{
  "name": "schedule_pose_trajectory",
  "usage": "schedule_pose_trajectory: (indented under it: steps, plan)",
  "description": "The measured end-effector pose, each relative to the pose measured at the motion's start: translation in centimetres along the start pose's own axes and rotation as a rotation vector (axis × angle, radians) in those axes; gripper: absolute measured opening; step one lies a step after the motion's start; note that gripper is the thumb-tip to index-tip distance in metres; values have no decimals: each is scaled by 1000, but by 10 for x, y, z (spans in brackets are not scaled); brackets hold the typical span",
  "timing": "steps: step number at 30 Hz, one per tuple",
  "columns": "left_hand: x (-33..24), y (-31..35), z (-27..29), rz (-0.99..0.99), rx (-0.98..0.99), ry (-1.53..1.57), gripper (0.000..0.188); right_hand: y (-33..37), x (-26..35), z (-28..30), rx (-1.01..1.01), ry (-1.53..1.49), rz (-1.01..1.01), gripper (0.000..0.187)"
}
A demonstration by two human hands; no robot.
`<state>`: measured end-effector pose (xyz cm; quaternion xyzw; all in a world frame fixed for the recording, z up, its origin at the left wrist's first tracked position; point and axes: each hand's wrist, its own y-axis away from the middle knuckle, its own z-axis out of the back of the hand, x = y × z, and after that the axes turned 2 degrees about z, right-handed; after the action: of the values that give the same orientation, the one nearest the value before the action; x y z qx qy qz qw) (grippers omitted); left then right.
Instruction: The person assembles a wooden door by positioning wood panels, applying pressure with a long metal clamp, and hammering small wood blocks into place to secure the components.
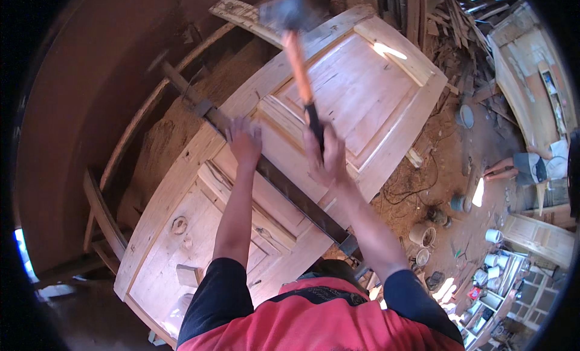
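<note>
Over the panelled wooden door (338, 103), hands swing hammer (296, 43).

- The head camera is looking steeply down from above the person's shoulders, close over the wooden door (314, 127) lying flat.
- It is facing forward across the panel, forearms entering from the lower edge.
- The fisheye is bending straight edges near the rim, taking in the littered floor (447, 170) at right.
</note>
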<state>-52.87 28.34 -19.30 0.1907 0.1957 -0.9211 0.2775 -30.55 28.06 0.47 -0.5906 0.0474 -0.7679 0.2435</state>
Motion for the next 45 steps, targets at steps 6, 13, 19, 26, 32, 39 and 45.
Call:
schedule_pose_trajectory:
  steps: [6,13,19,26,32,39,45]
  plan:
    - [0,21,12,-101,114,-146,39,-31,-69,-57,-31,93,207,24]
    - [-1,29,7,-89,100,-135,37,8,-142,-65,63,1047,843,25]
    - [8,21,13,-39,89,-123,37,-33,-59,-67,-80,-128,218,30]
    - [-5,20,5,-106,18,-127,32,-23,-166,-65,139,583,122,31]
    - [16,28,9,-61,65,-166,32,-36,-61,-67,-102,-251,188,24]
    - [-6,18,7,-83,125,-196,32,-10,-175,-65,183,444,-109,30]
    - [5,23,11,-45,116,-121,35,-17,-104,-69,-29,92,55,28]
